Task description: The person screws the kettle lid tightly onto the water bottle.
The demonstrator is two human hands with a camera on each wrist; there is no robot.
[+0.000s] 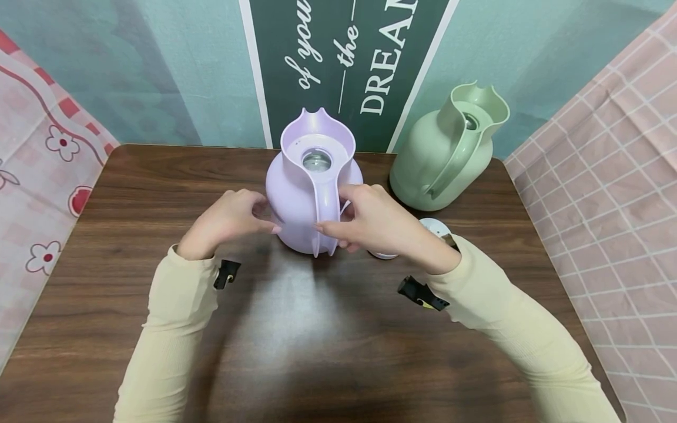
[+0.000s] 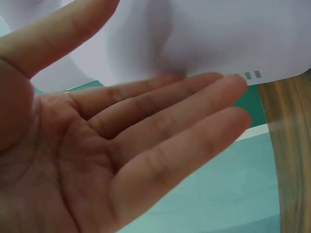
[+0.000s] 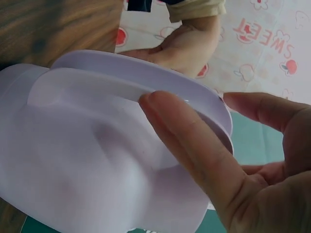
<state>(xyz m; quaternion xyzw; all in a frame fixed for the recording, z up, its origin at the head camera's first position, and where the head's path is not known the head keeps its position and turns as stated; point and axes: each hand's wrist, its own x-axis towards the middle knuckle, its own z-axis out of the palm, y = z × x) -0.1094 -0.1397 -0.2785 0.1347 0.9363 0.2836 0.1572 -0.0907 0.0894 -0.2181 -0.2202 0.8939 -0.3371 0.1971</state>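
Observation:
A lavender vacuum jug stands upright at the back middle of the table, its spout at the back and its round mouth uncovered. My right hand holds its front handle, the thumb across one side and the fingers at the other. In the right wrist view, the fingers lie fairly straight along the jug. My left hand is beside the jug's left side, thumb tip close to its lower body. The left wrist view shows that palm with fingers extended and nothing held.
A similar green jug stands at the back right, its mouth uncovered too. White round pieces lie partly hidden under my right wrist. Behind the wooden table hangs a teal cloth with lettering; patterned cloths line both sides.

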